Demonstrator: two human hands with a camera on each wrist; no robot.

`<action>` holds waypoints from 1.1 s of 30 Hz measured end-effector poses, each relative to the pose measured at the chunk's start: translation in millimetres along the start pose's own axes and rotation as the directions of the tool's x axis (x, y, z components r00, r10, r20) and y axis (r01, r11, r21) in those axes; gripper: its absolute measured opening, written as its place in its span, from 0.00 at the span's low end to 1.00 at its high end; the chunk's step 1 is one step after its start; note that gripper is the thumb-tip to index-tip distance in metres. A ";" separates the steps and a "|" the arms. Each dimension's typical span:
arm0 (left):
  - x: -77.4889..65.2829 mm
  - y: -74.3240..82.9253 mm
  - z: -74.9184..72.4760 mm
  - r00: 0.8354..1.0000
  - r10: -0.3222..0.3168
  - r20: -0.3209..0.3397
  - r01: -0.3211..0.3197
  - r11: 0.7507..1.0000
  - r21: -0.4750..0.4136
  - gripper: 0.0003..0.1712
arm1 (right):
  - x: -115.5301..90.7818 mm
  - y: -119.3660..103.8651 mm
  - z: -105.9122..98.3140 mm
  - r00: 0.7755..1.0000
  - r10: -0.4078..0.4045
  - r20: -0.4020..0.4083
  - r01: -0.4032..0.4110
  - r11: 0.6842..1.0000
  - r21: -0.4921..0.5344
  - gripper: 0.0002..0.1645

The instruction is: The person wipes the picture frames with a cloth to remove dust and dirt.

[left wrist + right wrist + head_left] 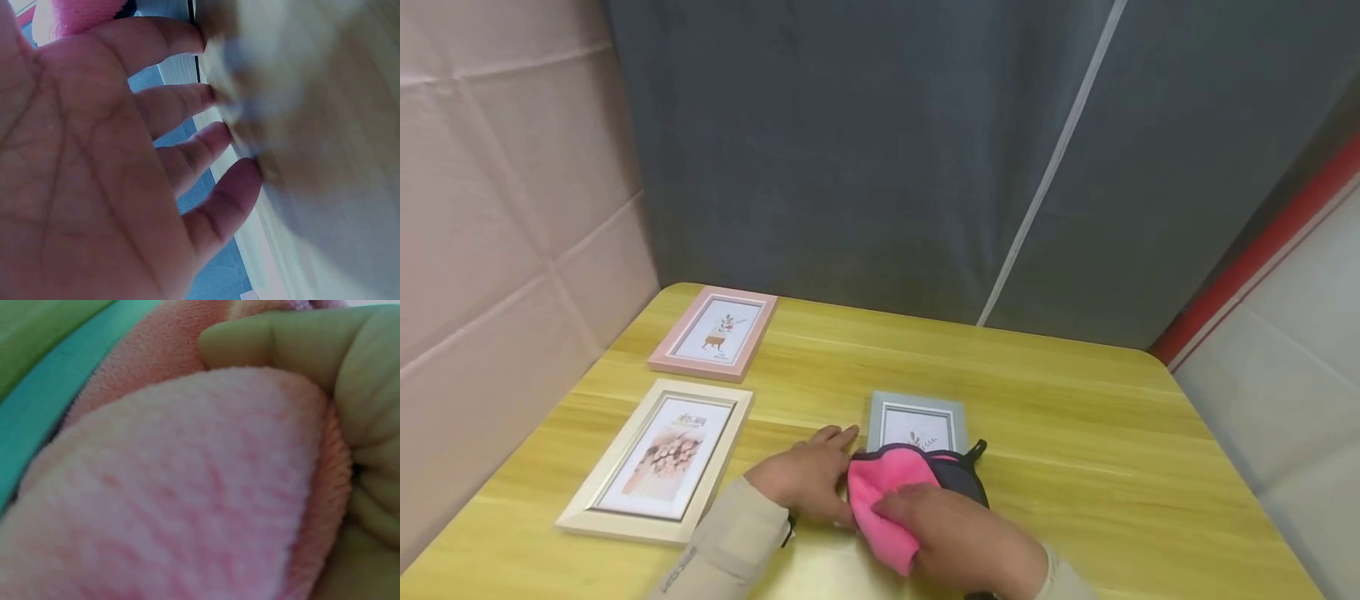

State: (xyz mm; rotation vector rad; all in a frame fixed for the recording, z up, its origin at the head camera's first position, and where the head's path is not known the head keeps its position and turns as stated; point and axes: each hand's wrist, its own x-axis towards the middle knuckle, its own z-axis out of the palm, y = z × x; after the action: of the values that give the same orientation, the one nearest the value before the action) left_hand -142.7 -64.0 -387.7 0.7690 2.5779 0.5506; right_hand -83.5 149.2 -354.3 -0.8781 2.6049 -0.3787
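A pink plush cloth point(876, 492) with a dark grey back, black edging and a hanging loop lies bunched over the lower part of a blue-grey picture frame point(958, 427). My right hand point(962, 537) grips the cloth, and its folds fill most of the right wrist view, pinched by the fingers. My left hand point(811, 477) is beside the frame's left edge, with its fingertips on the table. The left wrist view shows those fingers point(184, 103) spread and only slightly bent. The cloth hides whether the left thumb touches the frame.
On the left of the wood-grain table point(1075, 467) lie a pink picture frame point(664, 357) and, nearer, a larger cream picture frame point(625, 527). A dark grey curtain point(850, 167) hangs behind the table. A pale sheet point(497, 217) covers the left side.
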 end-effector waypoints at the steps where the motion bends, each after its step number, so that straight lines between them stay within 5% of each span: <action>1: -0.1 0.0 0.0 1.000 0.000 -0.001 0.000 1.000 0.002 0.49 | -0.2 -1.3 1.2 1.000 0.002 -0.001 -0.002 1.000 -0.010 0.28; 12: -2.5 -1.8 -0.9 1.000 0.011 0.003 -0.011 1.000 -0.015 0.48 | 21.1 1.6 -0.2 0.995 0.001 -0.103 -0.015 0.991 -0.133 0.23; 21: -0.2 -4.8 -0.1 1.000 0.007 0.021 -0.008 0.999 0.038 0.50 | 49.8 19.8 -18.2 0.993 0.072 -0.098 -0.079 0.994 -0.078 0.24; 29: -3.6 -3.4 -1.1 0.999 0.034 0.035 -0.037 0.996 0.079 0.54 | 63.7 30.7 -21.9 0.981 0.184 -0.054 -0.180 0.981 0.071 0.31; 33: -2.8 -3.4 -1.7 0.998 0.044 0.034 -0.047 0.994 0.094 0.55 | 65.3 34.6 -17.7 0.983 0.161 -0.089 -0.153 0.984 0.097 0.29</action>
State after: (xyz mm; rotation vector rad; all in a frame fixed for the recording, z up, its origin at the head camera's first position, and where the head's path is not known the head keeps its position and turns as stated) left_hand -142.8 -68.7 -387.2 0.8627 2.5782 0.4277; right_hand -157.4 137.6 -367.5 -0.6339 2.6997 -0.5011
